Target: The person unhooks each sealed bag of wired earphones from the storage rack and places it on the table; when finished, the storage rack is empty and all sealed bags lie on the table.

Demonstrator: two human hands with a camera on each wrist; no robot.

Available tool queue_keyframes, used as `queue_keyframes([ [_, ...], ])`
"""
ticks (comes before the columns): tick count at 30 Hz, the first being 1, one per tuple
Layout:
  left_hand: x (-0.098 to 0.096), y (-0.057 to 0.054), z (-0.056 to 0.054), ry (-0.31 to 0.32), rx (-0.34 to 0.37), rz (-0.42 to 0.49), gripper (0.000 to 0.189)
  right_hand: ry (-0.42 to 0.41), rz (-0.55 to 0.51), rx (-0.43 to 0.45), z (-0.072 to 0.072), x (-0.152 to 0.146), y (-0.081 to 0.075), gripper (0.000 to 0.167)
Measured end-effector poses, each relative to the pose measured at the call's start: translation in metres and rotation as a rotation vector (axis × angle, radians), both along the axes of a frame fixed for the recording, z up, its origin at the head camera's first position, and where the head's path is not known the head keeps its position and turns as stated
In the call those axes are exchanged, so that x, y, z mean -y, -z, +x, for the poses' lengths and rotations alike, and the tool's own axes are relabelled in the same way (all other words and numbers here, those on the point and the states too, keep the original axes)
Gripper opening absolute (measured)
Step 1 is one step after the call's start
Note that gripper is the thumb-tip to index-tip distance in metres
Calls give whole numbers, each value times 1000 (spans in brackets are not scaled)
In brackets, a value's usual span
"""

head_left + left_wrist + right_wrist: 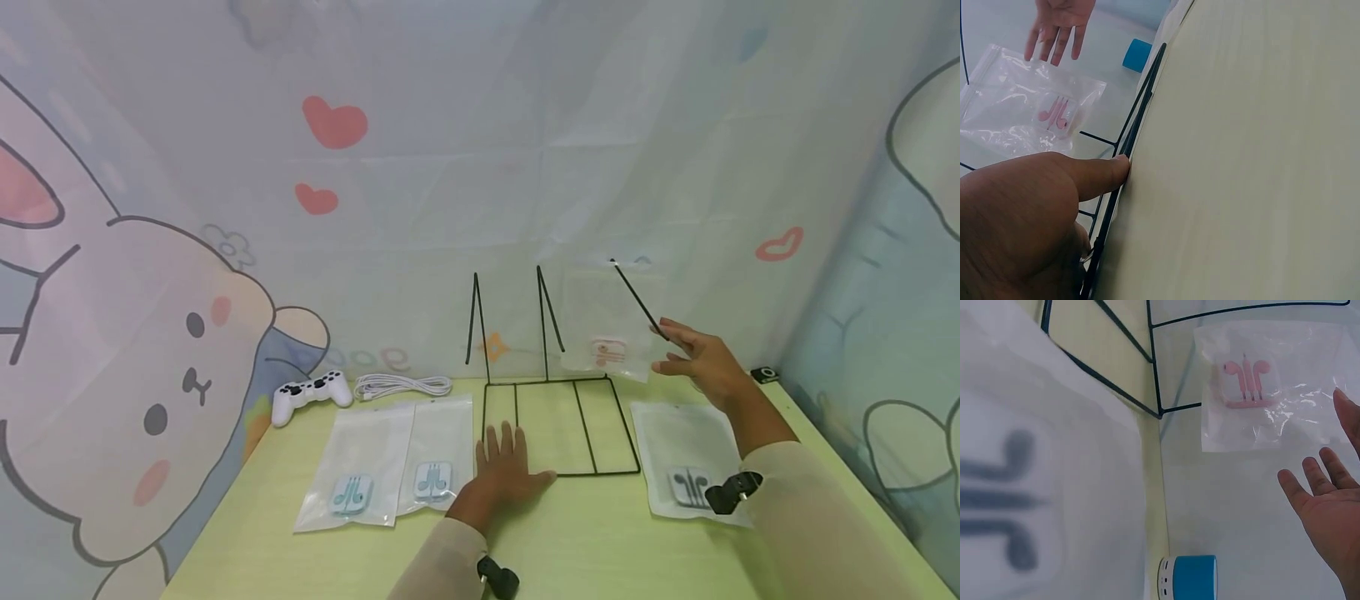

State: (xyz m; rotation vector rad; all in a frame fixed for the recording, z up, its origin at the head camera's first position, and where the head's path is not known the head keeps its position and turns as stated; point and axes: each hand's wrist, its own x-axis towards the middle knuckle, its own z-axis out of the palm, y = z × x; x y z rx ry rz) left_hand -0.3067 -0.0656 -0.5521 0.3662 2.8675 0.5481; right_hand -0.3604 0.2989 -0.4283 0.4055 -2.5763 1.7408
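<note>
A black wire display rack [600,474] with upright hooks stands on the table. My left hand [504,475] rests on its base with the fingers straight; in the left wrist view, the thumb [1104,175] lies against the front bar. A clear bag with pink earphones [1247,381] hangs from the right hook. Close to this hook's front end is my right hand [705,362], its fingers loosely spread. In the right wrist view, the thumb is near the bag's edge and nothing is gripped; whether it touches the bag I cannot tell.
Two bags with blue earphones [351,495] lie left of the rack, and one bag with dark earphones [690,487] lies right. Behind the left bags are a white game controller [311,395] and a coiled white cable [402,386]. A blue cylinder [1194,578] stands at the right back.
</note>
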Motion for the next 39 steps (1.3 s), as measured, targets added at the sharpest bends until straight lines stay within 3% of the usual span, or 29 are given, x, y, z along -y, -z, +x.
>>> queue_keyframes([
  [24,0,4,0,-5,-8,37,102,24,-55,28,-20,28,-14,65],
  [39,0,7,-3,-6,-16,11,101,39,-65,29,-14,26,-22,63],
])
